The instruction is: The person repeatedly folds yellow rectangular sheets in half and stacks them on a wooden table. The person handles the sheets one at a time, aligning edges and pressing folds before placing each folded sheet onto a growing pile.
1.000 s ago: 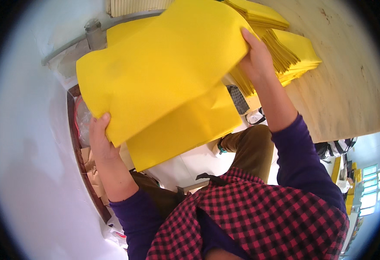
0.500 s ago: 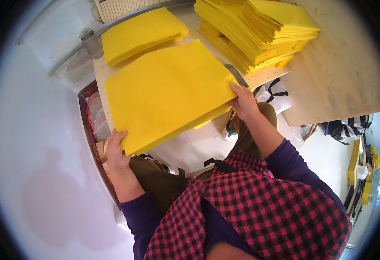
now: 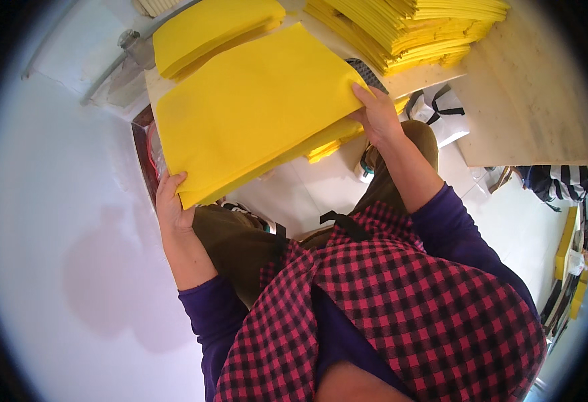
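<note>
Sheets, a thin yellow bundle, are hanging above your lap; your left hand is clamping the near corner, your right hand is pinching the far edge. They're looking light and floppy, so you're gripping opposite corners.

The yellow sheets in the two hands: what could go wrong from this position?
1. The left hand and right hand grip the yellow sheets only at two opposite corners, so the middle may sag and sheets may slide out.
2. The bundle's lower edge already looks fanned, so the sheets could lose alignment.
3. The tall yellow pile sits near the wooden table edge; a bump might push it off.
</note>
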The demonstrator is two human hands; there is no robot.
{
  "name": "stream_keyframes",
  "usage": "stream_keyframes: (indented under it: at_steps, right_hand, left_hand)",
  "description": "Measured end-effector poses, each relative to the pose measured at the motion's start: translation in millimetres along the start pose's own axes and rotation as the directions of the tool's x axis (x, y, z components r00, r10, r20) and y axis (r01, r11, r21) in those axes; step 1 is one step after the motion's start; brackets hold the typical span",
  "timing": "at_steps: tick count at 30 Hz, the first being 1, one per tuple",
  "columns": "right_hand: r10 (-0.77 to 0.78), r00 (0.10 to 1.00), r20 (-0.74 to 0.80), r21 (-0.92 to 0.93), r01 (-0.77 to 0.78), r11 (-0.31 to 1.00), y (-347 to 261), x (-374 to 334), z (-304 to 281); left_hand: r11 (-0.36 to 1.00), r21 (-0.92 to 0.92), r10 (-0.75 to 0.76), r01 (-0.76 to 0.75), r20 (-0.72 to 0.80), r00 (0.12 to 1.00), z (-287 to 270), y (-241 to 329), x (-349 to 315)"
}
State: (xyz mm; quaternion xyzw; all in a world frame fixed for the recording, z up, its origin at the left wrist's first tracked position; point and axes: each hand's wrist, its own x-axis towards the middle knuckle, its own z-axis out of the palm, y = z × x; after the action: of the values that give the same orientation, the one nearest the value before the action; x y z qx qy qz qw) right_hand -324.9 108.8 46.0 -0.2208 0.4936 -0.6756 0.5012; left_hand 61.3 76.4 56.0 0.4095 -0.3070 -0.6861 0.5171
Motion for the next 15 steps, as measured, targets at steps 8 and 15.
stream_keyframes:
  at_steps: [8, 15]
  right_hand:
    - [0.098, 0.995, -0.019, -0.078, -0.099, 0.992, 5, -9, -12]
    - [-0.126, 0.992, -0.01, -0.299, 0.117, 0.947, 6, -14, -34]
  left_hand:
    - [0.999, 0.024, -0.027, 0.027, -0.019, 0.999, 0, -1, -10]
    - [0.959, 0.248, 0.194, -0.134, -0.236, 0.952, 9, -10, -29]
